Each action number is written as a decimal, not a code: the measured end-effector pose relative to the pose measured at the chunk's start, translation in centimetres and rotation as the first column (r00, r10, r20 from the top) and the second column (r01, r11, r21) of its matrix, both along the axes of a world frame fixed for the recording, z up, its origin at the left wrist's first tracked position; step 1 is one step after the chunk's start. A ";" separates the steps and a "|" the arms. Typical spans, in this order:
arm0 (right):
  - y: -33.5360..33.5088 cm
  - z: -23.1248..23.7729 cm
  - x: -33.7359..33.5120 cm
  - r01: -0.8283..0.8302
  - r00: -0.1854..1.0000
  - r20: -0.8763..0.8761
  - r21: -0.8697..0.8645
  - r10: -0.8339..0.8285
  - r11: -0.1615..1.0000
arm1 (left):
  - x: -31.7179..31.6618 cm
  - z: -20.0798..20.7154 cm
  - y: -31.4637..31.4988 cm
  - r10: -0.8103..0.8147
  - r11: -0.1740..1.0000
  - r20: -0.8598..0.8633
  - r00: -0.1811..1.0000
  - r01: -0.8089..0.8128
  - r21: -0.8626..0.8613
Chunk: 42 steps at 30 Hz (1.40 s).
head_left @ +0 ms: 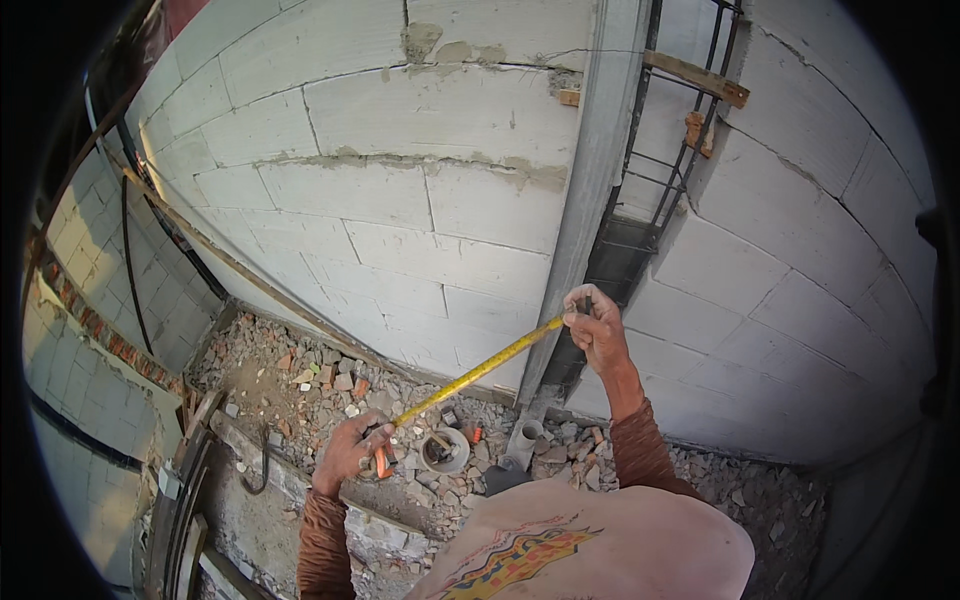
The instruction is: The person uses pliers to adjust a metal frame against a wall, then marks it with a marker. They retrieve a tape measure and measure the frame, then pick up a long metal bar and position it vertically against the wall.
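A yellow tape measure [480, 370] is drawn out in a slanting line between my hands, in front of the pale block wall. My left hand [348, 448] is closed on its lower end, with an orange and black part showing under the fingers. Higher up and to the right, my right hand [598, 328] pinches the other end, close to the long upright grey board [585, 190]. A small dark piece shows at the right fingertips; I cannot make out what it is.
Steel rebar [668, 185] stands in the wall gap, crossed by a wooden strip [700, 78]. Below are broken rubble [300, 385], a white bucket [461, 452] with a tool in it, and a grey pipe [522, 440]. A curved dark hook-like bar [264, 465] lies at lower left.
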State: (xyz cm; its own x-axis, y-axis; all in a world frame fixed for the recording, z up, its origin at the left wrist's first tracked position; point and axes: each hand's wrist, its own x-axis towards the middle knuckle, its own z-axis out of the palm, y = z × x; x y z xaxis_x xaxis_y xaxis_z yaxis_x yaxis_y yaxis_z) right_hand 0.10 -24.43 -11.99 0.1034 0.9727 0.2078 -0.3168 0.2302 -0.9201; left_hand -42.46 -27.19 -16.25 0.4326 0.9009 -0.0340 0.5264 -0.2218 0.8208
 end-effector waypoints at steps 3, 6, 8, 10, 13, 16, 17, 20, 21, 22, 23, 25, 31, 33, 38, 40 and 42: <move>0.4 3.4 3.8 0.214 0.976 0.005 0.126 -0.216 0.969 | 4.2 5.7 5.8 -0.078 0.935 -0.114 0.990 0.112 0.336; 1.4 6.7 6.0 0.383 0.922 -0.147 0.200 -0.359 0.902 | 8.0 10.1 9.9 -0.127 0.922 -0.090 0.988 0.151 0.357; 2.0 8.2 6.4 0.499 0.861 -0.264 0.269 -0.435 0.824 | 10.7 11.8 11.7 -0.145 0.908 -0.068 0.987 0.160 0.387; 2.2 8.6 5.8 0.516 0.849 -0.295 0.279 -0.439 0.810 | 13.8 11.4 11.9 -0.212 0.943 0.100 0.972 0.177 0.280; 2.0 7.3 3.9 0.490 0.870 -0.135 0.330 -0.473 0.807 | 19.1 8.9 11.6 -0.268 0.955 0.295 0.917 0.213 0.208; 1.7 5.1 2.2 0.457 0.838 0.107 0.398 -0.535 0.796 | 24.0 5.8 10.6 -0.291 0.957 0.416 0.861 0.268 0.114; 1.6 4.5 2.0 0.476 0.778 0.192 0.440 -0.598 0.761 | 25.7 4.8 10.3 -0.285 0.958 0.430 0.857 0.270 0.097; 0.9 3.1 2.7 0.502 0.713 0.339 0.364 -0.614 0.784 | 30.5 2.5 9.4 -0.299 0.951 0.537 0.789 0.290 0.103; 0.4 2.8 3.2 0.516 0.710 0.371 0.302 -0.598 0.801 | 32.1 2.0 9.1 -0.312 0.950 0.531 0.788 0.255 0.179; 0.0 2.6 3.8 0.544 0.687 0.383 0.293 -0.617 0.787 | 33.6 1.5 8.8 -0.327 0.938 0.517 0.791 0.207 0.276; -0.6 2.3 4.4 0.526 0.730 0.353 0.255 -0.585 0.811 | 34.8 1.2 8.4 -0.344 0.910 0.506 0.791 0.149 0.387; -2.0 1.9 5.8 0.489 0.800 0.310 0.159 -0.514 0.858 | 36.9 0.9 7.6 -0.405 0.865 0.413 0.816 0.196 0.462; -5.3 1.6 10.1 0.614 0.642 0.477 0.149 -0.600 0.775 | 40.5 5.0 8.8 -0.456 0.874 0.458 0.763 0.287 0.392; -5.9 2.5 12.0 0.592 0.625 0.537 0.147 -0.567 0.793 | 42.2 8.7 10.9 -0.484 0.875 0.571 0.663 0.351 0.334; -6.3 6.6 16.7 0.631 0.378 0.778 0.181 -0.502 0.754 | 45.8 18.2 15.4 -0.630 0.772 0.616 0.474 0.468 0.430; -6.2 8.5 17.9 0.657 0.381 0.723 0.228 -0.577 0.719 | 46.7 20.7 16.3 -0.625 0.767 0.659 0.418 0.488 0.417; -6.1 10.6 19.1 0.698 0.293 0.721 0.288 -0.628 0.656 | 47.9 22.3 16.8 -0.584 0.777 0.753 0.303 0.479 0.409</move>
